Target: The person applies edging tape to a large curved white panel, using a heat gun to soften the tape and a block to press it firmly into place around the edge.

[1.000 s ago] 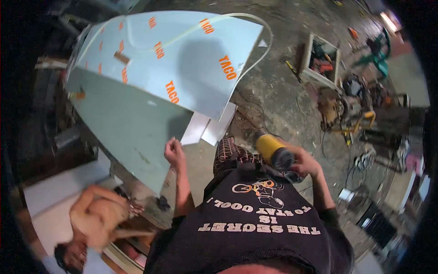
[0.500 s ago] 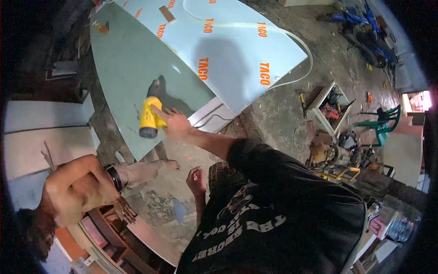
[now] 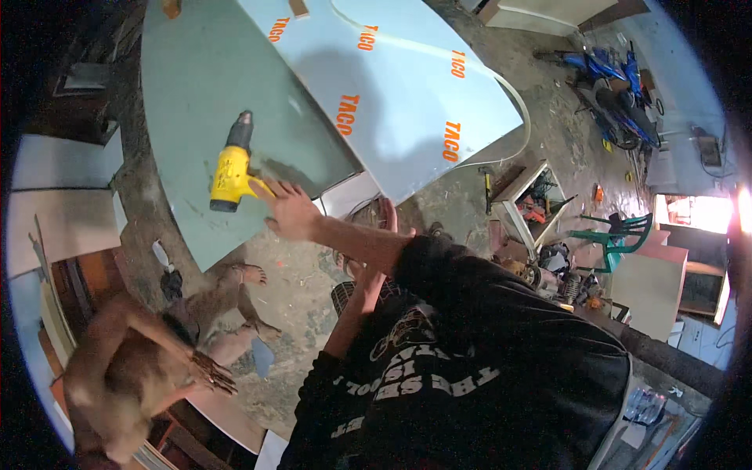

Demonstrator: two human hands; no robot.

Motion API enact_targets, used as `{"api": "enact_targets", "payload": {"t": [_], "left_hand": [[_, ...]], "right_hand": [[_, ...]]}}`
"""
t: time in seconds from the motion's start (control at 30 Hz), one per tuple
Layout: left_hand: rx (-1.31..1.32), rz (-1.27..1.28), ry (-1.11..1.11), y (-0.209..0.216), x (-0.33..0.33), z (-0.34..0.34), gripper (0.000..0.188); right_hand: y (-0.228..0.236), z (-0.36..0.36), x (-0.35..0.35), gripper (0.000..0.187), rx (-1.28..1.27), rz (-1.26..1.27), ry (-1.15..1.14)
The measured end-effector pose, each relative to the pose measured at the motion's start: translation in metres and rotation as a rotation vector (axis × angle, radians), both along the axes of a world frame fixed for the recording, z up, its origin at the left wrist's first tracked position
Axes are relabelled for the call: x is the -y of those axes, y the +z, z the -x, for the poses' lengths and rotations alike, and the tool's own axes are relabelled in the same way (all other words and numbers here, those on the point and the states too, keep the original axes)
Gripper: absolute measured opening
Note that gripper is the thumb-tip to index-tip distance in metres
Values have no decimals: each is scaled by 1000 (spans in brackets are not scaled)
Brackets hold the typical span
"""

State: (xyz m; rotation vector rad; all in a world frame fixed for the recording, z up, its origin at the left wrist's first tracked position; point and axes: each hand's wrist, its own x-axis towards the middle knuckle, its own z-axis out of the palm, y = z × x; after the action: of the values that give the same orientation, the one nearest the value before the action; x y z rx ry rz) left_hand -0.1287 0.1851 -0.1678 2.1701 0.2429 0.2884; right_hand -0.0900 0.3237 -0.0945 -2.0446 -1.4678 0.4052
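Note:
A yellow and black heat gun (image 3: 231, 174) lies on the grey-green panel (image 3: 188, 102), its nozzle pointing away from me. At the end of its handle is my right hand (image 3: 294, 210), fingers stretched and apart; a finger touches the handle without wrapping it. Behind my right forearm, my left hand (image 3: 388, 216) reaches up beside the near corner of the light-blue sheet (image 3: 415, 94) with orange print. Its fingers look extended, with nothing visible in them, though the forearm covers part of it. A dark cable (image 3: 364, 205) runs close to this hand over a pale surface.
A person (image 3: 117, 376) crouches at the lower left, one hand held out. A pale flexible strip (image 3: 523, 110) curves along the sheet's far edge. To the right are a hammer (image 3: 487, 188), a tool box (image 3: 513, 202), a green chair (image 3: 615, 239) and a blue motorbike (image 3: 619, 86).
The heat gun has come down onto the panel and my right hand has loosened from it. My left hand has risen from below to the sheet's corner. The person has crouched lower.

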Motion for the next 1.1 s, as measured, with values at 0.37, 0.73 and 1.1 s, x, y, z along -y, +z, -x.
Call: {"api": "enact_targets", "payload": {"t": [0.37, 0.73, 1.1], "left_hand": [[-57, 384, 474, -40, 65, -37, 71], [543, 536, 1293, -59, 96, -109, 26], [460, 213, 1051, -89, 102, -113, 38]], "right_hand": [[12, -155, 411, 48, -756, 137, -362], [10, -369, 604, 46, -478, 158, -393], [23, -491, 547, 33, -417, 33, -326]]}}
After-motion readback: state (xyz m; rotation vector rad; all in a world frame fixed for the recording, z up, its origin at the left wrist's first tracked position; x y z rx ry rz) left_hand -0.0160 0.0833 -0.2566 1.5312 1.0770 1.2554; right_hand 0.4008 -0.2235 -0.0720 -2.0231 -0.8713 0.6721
